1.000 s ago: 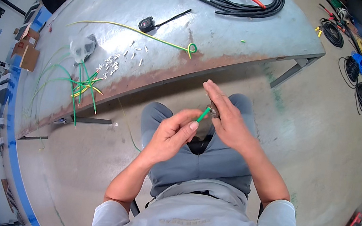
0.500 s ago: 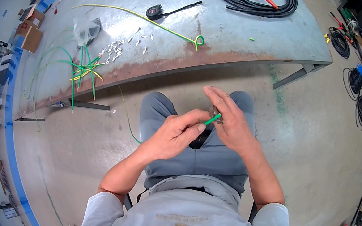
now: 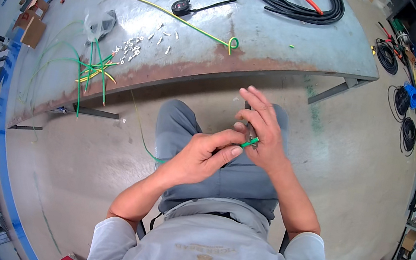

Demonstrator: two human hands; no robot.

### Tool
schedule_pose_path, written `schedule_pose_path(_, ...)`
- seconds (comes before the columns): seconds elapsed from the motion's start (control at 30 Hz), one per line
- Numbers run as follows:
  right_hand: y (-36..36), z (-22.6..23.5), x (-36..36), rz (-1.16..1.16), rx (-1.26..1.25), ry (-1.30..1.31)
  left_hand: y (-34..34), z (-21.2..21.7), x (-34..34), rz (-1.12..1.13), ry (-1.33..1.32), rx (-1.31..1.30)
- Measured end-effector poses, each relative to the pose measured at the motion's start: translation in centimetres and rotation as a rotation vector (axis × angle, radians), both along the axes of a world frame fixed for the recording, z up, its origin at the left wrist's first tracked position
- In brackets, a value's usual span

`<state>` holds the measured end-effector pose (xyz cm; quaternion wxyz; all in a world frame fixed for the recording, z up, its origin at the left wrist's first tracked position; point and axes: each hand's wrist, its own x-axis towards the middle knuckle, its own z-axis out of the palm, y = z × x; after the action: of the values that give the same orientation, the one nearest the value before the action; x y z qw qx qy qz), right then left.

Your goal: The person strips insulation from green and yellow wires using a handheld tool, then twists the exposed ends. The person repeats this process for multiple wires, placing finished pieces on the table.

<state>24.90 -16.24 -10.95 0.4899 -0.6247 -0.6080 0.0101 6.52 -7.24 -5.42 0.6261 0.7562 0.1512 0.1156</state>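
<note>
My left hand (image 3: 203, 154) pinches a green wire (image 3: 247, 144) between thumb and fingertips, above my lap. Its tip meets my right hand (image 3: 267, 140), where the green covering looks split or bent. In the right palm sits a dark metal tool (image 3: 250, 116), mostly hidden by the fingers, so its kind cannot be made out. The index and middle fingers of that hand stretch away from it. A thin green length of wire (image 3: 145, 147) trails off to the left of my knee.
On the metal table (image 3: 283, 43) lie cut green-yellow wires (image 3: 98, 70), loose metal lugs (image 3: 132, 48), a plastic bag (image 3: 97, 26), one curled yellow-green wire (image 3: 181, 27), a tape measure (image 3: 181, 7) and coiled black cable (image 3: 332, 13). Cable coils (image 3: 408, 133) line the right wall.
The fingers of my right hand have spread and lifted, and the tool has turned upward in it. The wire's end now looks split or bent. My view has shifted slightly.
</note>
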Motion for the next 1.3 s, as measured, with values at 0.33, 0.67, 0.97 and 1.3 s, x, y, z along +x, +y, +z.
schedule_pose_path(0.33, 0.0, -0.7, -0.3, 0.091, 0.026, 0.054, -0.2, 0.4, -0.3, -0.001, -0.021, -0.012)
schedule_pose_path(0.67, -0.6, 1.0, -1.3, -0.063, -0.121, -0.015, -0.2, 0.7, -0.4, 0.032, -0.029, 0.027)
schedule_pose_path(0.97, -0.4, 0.5, -1.6, -0.004, -0.099, 0.144, -0.2, 0.4, -0.5, 0.03, -0.005, 0.031)
schedule_pose_path(1.3, -0.5, 0.0, -1.6, -0.059, -0.111, 0.085, -0.1, 0.8, -0.2, 0.04, 0.009, 0.068)
